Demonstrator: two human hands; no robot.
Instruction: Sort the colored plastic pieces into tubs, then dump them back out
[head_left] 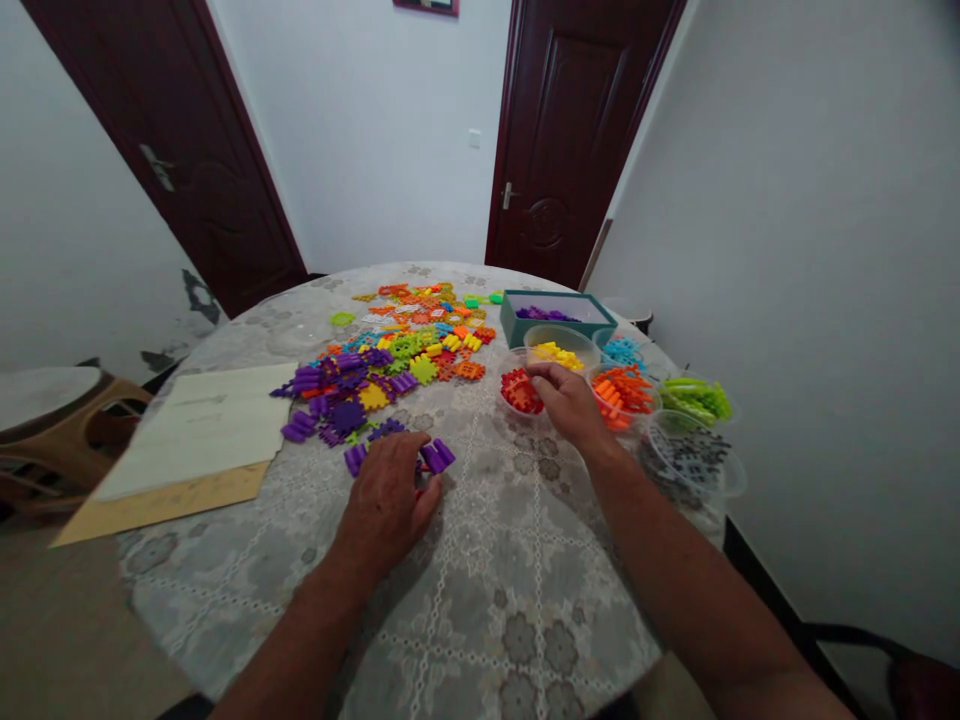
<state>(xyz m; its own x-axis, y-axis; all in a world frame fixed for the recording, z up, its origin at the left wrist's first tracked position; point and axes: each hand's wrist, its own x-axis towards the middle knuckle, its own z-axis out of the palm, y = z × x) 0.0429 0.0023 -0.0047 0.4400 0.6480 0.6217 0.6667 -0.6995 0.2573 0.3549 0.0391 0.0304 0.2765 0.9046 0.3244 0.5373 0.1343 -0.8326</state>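
Note:
My left hand (390, 485) is closed around purple pieces (439, 456) low on the near side of the pile; purple shows on both sides of its fingers. My right hand (564, 400) is over the edge of the round clear tub of red pieces (519, 390), fingertips pinched together; what they hold, if anything, is too small to tell. Just behind them stands the tub of yellow pieces (559, 355). A mixed pile of purple pieces (346, 417), green, yellow, orange and blue pieces spreads across the table's middle left.
Tubs of orange pieces (622, 392), blue pieces (622, 350), green pieces (694, 398) and grey pieces (694, 450) stand at the right. Behind is a green box (517, 325) with purple pieces. Paper sheets (202, 425) lie left on the patterned tablecloth (480, 600). A stool (75, 430) stands beyond.

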